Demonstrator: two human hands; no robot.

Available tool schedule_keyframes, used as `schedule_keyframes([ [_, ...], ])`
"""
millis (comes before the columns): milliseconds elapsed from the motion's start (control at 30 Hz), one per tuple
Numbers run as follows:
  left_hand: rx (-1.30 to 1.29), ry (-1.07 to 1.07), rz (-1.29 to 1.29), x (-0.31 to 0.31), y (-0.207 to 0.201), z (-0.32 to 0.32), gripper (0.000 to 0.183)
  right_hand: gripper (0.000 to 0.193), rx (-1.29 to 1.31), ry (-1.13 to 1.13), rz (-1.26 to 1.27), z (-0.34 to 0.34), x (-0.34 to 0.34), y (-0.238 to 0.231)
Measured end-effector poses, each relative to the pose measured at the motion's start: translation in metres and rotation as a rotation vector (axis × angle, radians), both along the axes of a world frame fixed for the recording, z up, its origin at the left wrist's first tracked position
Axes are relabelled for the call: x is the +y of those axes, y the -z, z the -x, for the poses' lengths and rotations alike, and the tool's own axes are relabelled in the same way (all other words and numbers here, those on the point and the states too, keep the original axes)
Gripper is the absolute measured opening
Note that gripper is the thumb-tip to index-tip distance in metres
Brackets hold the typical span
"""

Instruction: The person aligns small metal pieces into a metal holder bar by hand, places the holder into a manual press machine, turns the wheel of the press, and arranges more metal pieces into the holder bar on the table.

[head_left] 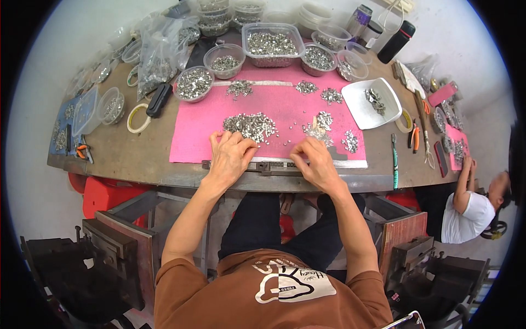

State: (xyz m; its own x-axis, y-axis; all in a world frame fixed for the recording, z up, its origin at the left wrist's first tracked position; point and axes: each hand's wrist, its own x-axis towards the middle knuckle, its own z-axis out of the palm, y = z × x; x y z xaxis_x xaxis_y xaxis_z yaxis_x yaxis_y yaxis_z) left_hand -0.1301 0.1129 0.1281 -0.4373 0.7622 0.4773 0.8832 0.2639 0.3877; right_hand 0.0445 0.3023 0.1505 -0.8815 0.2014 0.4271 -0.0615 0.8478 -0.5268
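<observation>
Nearest me, low in the frame, are my brown shirt and dark trousers, with my forearms running up from the lower edge to the bench [137,159].

At the bench's near edge, mid-frame, lies a long dark metal strip [274,164] with its long axis running left to right across me, along the near edge of the pink mat [274,107]. My left hand [230,156] rests on the strip's left part, fingers curled down and loosely closed; I cannot tell whether it pinches a piece. My right hand [315,162] sits on the strip right of centre, fingers bent down as if pressing or pinching something small, though what it grips is hidden.

Just beyond my left hand's fingers, nearly touching them, lies the big pile of small silver metal pieces [251,126]. It lies up and slightly right of that hand, so the left is the nearer one. A smaller pile [320,123] sits just above my right hand.

Farther up, more little heaps dot the mat, a white tray [359,109] stands at the right, and clear tubs of pieces [272,44] line the far edge. At the far right another person [471,205] sits by the bench.
</observation>
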Motion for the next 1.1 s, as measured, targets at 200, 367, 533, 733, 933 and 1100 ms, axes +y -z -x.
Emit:
schedule_keyframes([
  [200,-0.028,0.000,0.013,0.002,0.001,-0.001,0.007,0.014,0.035,-0.018,-0.063,-0.015,-0.010,0.010],
  [367,-0.057,0.004,0.006,0.000,-0.001,0.000,0.007,0.016,0.083,-0.024,-0.155,-0.016,-0.011,0.012],
  [533,-0.053,0.001,0.018,-0.004,-0.002,0.001,0.008,0.011,0.035,-0.045,-0.027,-0.006,-0.006,0.010],
  [733,-0.022,-0.022,0.004,-0.007,0.000,0.002,0.008,0.007,0.087,0.047,-0.091,0.049,-0.008,0.027],
  [933,0.037,-0.025,-0.025,-0.007,0.001,0.001,0.008,0.007,0.066,0.027,-0.215,0.062,-0.016,0.029],
  [1100,0.043,-0.006,0.035,-0.005,-0.001,0.002,0.008,0.009,0.048,0.014,-0.210,0.060,-0.012,0.028],
])
